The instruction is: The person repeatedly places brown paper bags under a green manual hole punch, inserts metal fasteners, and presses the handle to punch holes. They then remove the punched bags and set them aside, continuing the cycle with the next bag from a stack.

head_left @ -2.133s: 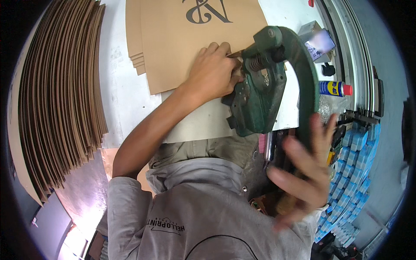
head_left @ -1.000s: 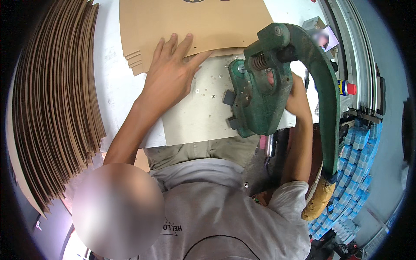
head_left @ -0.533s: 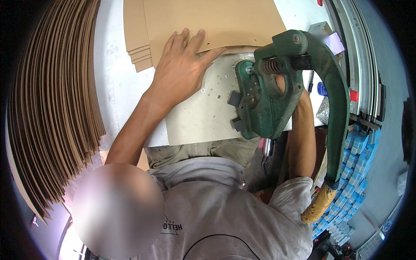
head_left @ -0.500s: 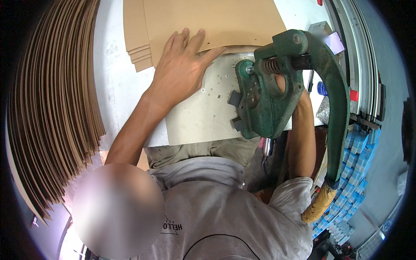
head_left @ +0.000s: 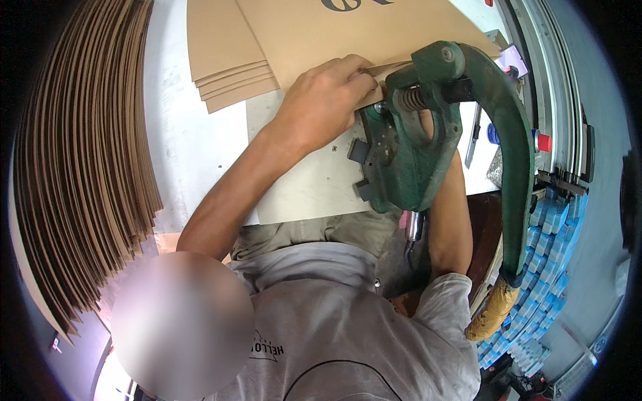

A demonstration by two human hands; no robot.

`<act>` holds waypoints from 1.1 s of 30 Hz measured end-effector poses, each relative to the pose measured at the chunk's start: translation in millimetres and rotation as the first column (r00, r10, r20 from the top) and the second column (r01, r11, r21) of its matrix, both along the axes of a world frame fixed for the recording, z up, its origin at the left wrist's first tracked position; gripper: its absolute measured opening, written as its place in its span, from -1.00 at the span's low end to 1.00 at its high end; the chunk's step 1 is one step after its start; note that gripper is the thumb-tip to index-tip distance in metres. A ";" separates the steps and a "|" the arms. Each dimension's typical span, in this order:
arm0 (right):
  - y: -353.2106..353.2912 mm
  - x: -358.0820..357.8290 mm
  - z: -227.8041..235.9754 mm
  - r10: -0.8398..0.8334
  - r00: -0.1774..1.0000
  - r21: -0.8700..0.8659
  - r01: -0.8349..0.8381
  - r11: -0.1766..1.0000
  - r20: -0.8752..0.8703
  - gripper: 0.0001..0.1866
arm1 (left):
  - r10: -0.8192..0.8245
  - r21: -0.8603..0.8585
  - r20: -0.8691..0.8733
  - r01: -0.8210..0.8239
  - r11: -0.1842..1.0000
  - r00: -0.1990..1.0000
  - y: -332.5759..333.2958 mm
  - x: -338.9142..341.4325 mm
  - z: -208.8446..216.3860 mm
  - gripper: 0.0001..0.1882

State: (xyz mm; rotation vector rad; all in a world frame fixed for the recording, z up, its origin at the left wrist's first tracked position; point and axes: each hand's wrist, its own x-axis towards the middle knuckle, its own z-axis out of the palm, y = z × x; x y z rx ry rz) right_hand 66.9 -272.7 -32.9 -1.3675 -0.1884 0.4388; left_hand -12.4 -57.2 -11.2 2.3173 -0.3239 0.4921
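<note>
A brown kraft paper bag or sheet [head_left: 301, 40] with a dark printed mark lies over a stack of like brown pieces [head_left: 234, 87]. My left hand [head_left: 329, 97] pinches its near edge, fingers curled, beside the head of a green lever press [head_left: 418, 160]. The edge reaches the press's small metal die [head_left: 380, 107]. My right arm passes behind the press, and only a sliver of my right hand [head_left: 426, 123] shows through its frame; the fingers are hidden. The press's long curved lever [head_left: 521, 174] ends in a yellow wrapped grip [head_left: 493, 311] near my right sleeve.
A tall row of folded brown cardboard [head_left: 87, 160] stands along the left. A pale plate [head_left: 301, 194] lies beneath the press. To the right are a dark slim tool [head_left: 473, 137], a red-capped item [head_left: 544, 143], metal rails [head_left: 565, 87] and stacked blue packs [head_left: 545, 247].
The brown sheet has turned and shifted right, bringing its edge to the die. My left hand moved right, from fingers spread flat to a pinch. My right forearm shifted slightly left.
</note>
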 end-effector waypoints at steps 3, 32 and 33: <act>-9.4 -4.5 1.2 0.036 0.999 -0.078 -0.034 0.996 0.017 -0.71 | 0.095 0.128 -0.020 -0.092 0.988 0.995 -17.7 -11.7 5.1 -0.67; -39.1 -118.2 189.6 0.624 0.345 -0.639 -0.086 0.765 0.701 -0.68 | 0.204 0.136 -0.086 -0.191 0.972 0.975 -46.7 -6.6 13.9 -0.75; -42.8 -124.6 189.6 0.623 0.345 -0.625 -0.120 0.771 0.702 -0.68 | 0.205 0.164 -0.051 -0.194 0.967 0.977 -45.0 -10.9 10.0 -0.76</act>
